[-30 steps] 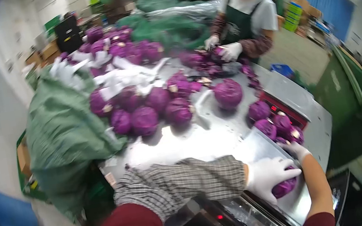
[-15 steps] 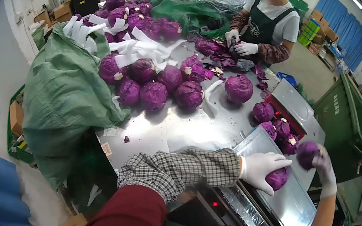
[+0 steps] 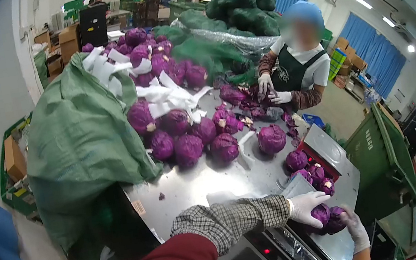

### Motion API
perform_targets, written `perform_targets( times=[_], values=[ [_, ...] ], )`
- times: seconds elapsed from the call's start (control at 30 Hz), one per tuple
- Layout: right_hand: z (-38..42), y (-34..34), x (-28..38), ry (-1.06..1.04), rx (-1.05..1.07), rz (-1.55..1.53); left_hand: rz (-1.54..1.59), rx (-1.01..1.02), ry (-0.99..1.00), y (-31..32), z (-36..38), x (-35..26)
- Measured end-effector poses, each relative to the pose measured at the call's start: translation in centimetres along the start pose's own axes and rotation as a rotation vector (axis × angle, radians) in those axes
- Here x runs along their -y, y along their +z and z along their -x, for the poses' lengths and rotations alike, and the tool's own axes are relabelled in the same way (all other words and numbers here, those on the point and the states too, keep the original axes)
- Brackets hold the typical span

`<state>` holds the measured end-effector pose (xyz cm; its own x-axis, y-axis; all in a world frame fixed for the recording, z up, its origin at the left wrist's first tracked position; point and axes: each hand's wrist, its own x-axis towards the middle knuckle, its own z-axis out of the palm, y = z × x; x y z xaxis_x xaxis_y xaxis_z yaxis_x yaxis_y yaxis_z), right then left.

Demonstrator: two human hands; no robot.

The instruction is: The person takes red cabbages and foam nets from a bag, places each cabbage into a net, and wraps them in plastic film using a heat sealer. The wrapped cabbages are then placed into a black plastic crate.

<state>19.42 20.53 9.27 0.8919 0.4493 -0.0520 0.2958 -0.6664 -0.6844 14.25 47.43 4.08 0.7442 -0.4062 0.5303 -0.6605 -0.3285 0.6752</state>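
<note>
My left hand (image 3: 308, 209), in a white glove, is curved over a purple cabbage (image 3: 320, 214) on the metal tray of the machine at the lower right. Right beside that cabbage lies a second one (image 3: 335, 220), held by my gloved right hand (image 3: 354, 227) from its right side. The two cabbages look in contact. Just beyond them, several small cabbages (image 3: 317, 171) sit by a red-and-silver scale (image 3: 325, 149). A single larger cabbage (image 3: 272, 139) stands on the metal table (image 3: 174, 192).
Many cabbages (image 3: 188, 150) and white foam strips (image 3: 169, 93) cover the far part of the table. A green sack (image 3: 82, 144) slumps at the left. Across the table a co-worker (image 3: 298, 64) handles cabbage leaves. A green bin (image 3: 381, 157) stands at the right.
My right hand has brought its cabbage down and left, beside the one under my left hand. The camera view has tilted up, showing more of the room.
</note>
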Motion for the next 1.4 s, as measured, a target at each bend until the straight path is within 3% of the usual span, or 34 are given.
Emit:
perform_targets(
  times=[0.03,0.1,0.2,0.23,0.27,0.3,0.33,0.37,0.43,0.53,0.7,0.77,0.8,0.83,0.87,0.9,0.97,1.0,1.03,1.1,1.17,1.23,1.3,1.37,1.4],
  values=[
    [-0.8,0.6,0.2,-0.026,0.024,0.253,-0.044,-0.049,0.025,-1.0,0.4,-0.4],
    [-1.1,0.9,0.8,0.006,0.012,0.095,-0.173,-0.181,0.118,-5.4,2.1,0.5],
    [-1.7,0.9,1.1,0.111,-0.001,-0.031,-0.518,-0.246,-0.179,-18.4,8.1,-0.6],
    [-2.0,0.9,1.0,0.115,-0.006,-0.014,-0.579,-0.522,-0.368,-21.6,10.7,0.2],
    [-2.4,0.8,0.6,0.12,-0.011,0.003,-0.879,-0.577,-0.496,-25.5,14.0,2.5],
    [-2.5,1.0,0.5,0.127,-0.015,0.022,-1.161,-0.613,-0.653,-29.5,17.3,4.8],
    [-2.5,1.3,1.7,0.131,-0.016,0.102,-1.176,-0.477,-0.897,-32.9,19.6,3.8],
    [-2.5,1.6,1.8,0.13,-0.013,0.134,-1.421,-0.7,-0.795,-35.4,23.7,7.2],
    [-2.7,1.8,1.9,0.13,-0.006,0.205,-1.937,-0.864,-0.859,-36.9,30.3,11.9],
    [-1.5,2.1,3.1,0.17,-0.101,-0.09,-1.696,-0.62,-0.708,-38.3,30.8,11.8],
    [1.5,0.7,5.6,0.097,-0.186,-0.058,-1.432,-0.619,-1.066,-40.0,26.3,7.9],
    [1.9,-1.3,1.7,-0.065,-0.259,0.196,-1.422,-0.748,-0.962,-41.4,24.8,2.8],
    [3.5,-1.6,3.1,-0.066,-0.247,0.167,-1.206,-0.863,-0.853,-42.0,24.1,-1.0],
    [5.0,-1.8,5.9,-0.067,-0.239,0.137,-1.018,-0.946,-0.474,-41.6,23.3,-4.6],
    [6.6,-1.7,8.2,-0.038,-0.198,-0.021,-0.851,-0.962,-0.278,-39.9,21.7,-7.9],
    [7.3,-1.9,7.5,-0.185,-0.256,0.089,-0.581,-0.831,-0.23,-37.8,20.1,-11.7],
    [9.2,-0.9,11.0,-0.257,-0.234,-0.026,-0.27,-0.389,-0.136,-33.9,17.1,-15.5],
    [10.0,-0.3,12.6,-0.188,-0.205,-0.061,-0.091,-0.227,-0.042,-31.0,15.4,-16.4],
    [10.5,0.9,13.6,-0.262,-0.228,-0.087,0.094,-0.059,0.056,-27.5,13.5,-17.0],
    [11.4,3.5,15.4,-0.295,-0.192,-0.41,0.345,0.169,0.102,-20.0,10.4,-17.2],
    [12.0,6.2,15.9,-0.362,-0.103,-0.647,0.499,0.226,0.174,-12.3,7.5,-16.1],
    [13.6,10.0,16.1,-0.411,-0.179,-0.646,0.658,-0.02,0.168,-5.1,6.4,-15.8],
    [15.0,13.2,15.1,-0.4,-0.205,-0.905,0.83,-0.079,0.117,-0.4,6.9,-15.4],
    [16.4,12.9,12.8,-0.289,-0.239,-0.834,0.802,-0.3,0.131,3.6,7.6,-14.3],
    [17.2,12.5,11.3,-0.199,-0.182,-0.932,1.012,-0.34,-0.092,4.2,7.8,-16.4]
  ],
)
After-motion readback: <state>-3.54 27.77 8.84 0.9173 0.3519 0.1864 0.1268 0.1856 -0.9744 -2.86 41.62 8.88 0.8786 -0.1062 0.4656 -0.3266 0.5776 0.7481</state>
